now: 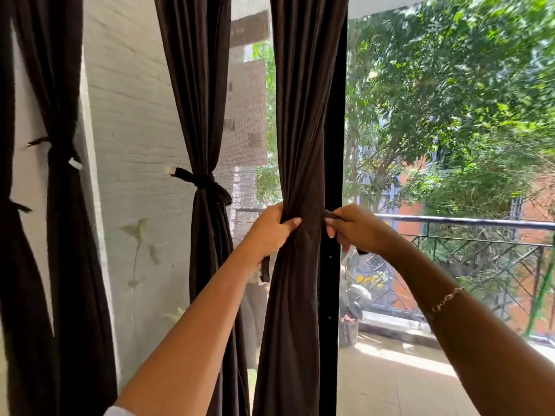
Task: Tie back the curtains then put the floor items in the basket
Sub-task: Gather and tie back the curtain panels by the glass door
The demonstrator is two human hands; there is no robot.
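The curtain hangs in the centre of the frame, its long axis vertical, gathered to a waist at mid-height. Left of it, a second curtain and a third curtain are already knotted back.

We hold our hands level on either side of that waist. The left hand curls round the bunched folds, thumb across the front. The right hand pinches a dark strip at the curtain's right edge. We take that strip for the tie, whose other end dangles just below the left hand.

So the tie lies horizontal, across the curtain's axis and seemingly behind it, with an end at each hand. Next, we judge, both ends come forward and cross in front. No basket or floor items show.
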